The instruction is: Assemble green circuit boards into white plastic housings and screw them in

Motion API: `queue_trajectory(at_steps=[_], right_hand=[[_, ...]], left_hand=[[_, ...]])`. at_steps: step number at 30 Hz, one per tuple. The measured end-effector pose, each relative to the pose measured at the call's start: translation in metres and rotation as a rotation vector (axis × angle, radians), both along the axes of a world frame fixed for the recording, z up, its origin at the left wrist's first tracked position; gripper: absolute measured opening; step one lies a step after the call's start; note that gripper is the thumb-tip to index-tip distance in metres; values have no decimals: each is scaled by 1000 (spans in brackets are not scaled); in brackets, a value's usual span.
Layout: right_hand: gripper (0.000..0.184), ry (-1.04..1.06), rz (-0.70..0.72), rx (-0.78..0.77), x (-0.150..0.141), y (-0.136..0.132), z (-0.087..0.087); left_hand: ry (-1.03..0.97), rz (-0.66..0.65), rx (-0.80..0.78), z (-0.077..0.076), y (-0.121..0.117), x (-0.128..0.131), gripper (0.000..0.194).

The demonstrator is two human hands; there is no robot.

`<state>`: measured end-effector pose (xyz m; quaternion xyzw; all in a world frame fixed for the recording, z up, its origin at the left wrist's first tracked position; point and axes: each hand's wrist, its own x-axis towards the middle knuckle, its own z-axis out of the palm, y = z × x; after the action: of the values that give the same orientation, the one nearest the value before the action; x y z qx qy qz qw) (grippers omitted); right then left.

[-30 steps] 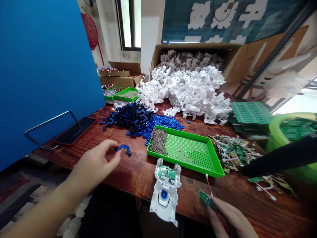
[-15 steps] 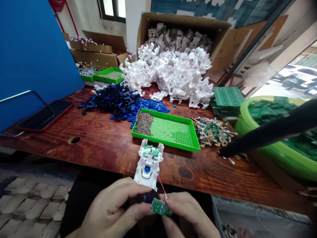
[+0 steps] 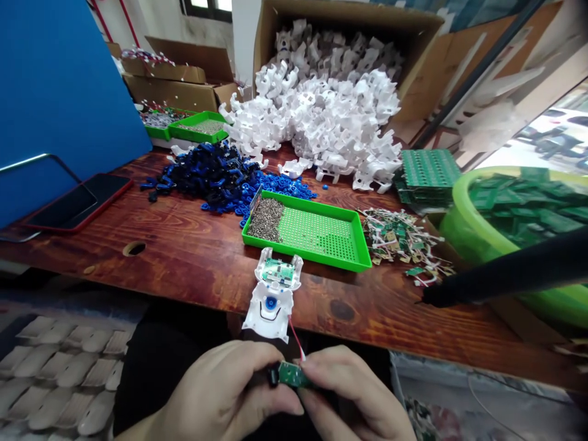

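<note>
A small green circuit board (image 3: 289, 374) is held low in front of me, between my two hands. My left hand (image 3: 225, 383) is closed at its left end, by a small black part (image 3: 274, 375), with the thumb below the board. The fingers of my right hand (image 3: 353, 389) pinch the board's right end, close to a white plug on a red and white wire (image 3: 296, 340). That wire leads up to a white plastic housing (image 3: 267, 313) with a blue round piece. Behind it, at the table edge, another white shell holds a green board (image 3: 278, 272).
A green tray (image 3: 321, 258) with small screws lies beyond the housing. Blue and black parts (image 3: 206, 177), white shells (image 3: 331, 122) and wired boards (image 3: 399, 236) are heaped around it. At right, a black bar (image 3: 505, 269) crosses before a light-green tub (image 3: 478, 220).
My left thumb has shifted right, under the board, and the black part now shows at its left end. The view has tilted slightly down. Both hands stay at the board.
</note>
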<state>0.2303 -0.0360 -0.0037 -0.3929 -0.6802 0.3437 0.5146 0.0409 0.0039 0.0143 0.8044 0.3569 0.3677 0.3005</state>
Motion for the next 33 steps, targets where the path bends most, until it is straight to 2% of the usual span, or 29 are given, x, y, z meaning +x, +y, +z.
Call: queue_trajectory(at_steps=[6,11,16,22,27,33], right_hand=[[40,-19,4,-59,2,3,5],[28,16,-7,-184,1,3,9],[29,-2,-15,-195,2,0,8],[28,-104,-13,-193,5,-6,7],[20,-152,-5,-235,2,-9,9],[17,-169,8,-288,2,-13,12]], left_hand=[[-4,-75,-209,-7,-3,-2,10],[-73,-123,-251,-15,-8,-5,18],[48,-133,-381,-11,-11,-3,10],[68,-170,-658,-9,-15,2,23],[50,-175,-626,-17,-19,-1,23],[121,-244,-565,-15,-23,-6,18]])
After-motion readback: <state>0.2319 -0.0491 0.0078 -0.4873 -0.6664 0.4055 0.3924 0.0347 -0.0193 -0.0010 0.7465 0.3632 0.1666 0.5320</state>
